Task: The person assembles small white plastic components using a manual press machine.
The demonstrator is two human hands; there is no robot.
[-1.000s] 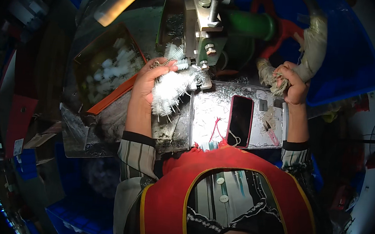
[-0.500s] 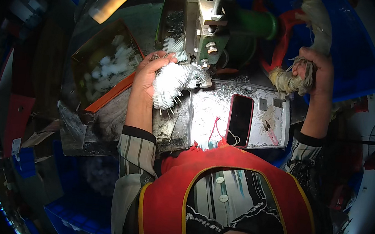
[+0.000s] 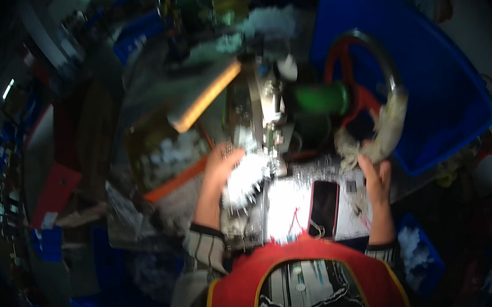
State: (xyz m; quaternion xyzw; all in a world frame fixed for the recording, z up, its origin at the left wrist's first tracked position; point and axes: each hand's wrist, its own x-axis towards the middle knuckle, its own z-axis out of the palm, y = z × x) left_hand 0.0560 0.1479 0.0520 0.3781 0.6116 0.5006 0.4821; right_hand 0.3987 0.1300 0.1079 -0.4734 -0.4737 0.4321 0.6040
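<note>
My left hand (image 3: 220, 166) is closed around a cluster of white spiky plastic pieces (image 3: 244, 183), at the foot of the metal press head (image 3: 272, 126). Glare washes out much of the cluster. My right hand (image 3: 378, 181) is just below the cloth-wrapped part (image 3: 392, 123) of a handwheel with red spokes. Its fingers look apart, blurred, with the tips at the lower end of the wrap; whether they touch it is hard to make out. The bare metal rim (image 3: 361, 37) curves up above the wrap.
Beside my left hand stands a bin with an orange edge (image 3: 175, 179), holding white pieces. A phone (image 3: 323, 208) lies on the bright work plate (image 3: 283, 201). A blue tub (image 3: 434, 106) sits behind the wheel; a yellow-lit bar (image 3: 207, 96) slants above the bin.
The whole view has shifted and blurred. The handwheel has turned, and my right hand has loosened from its wrap and come lower. My left hand still holds the white pieces by the press.
</note>
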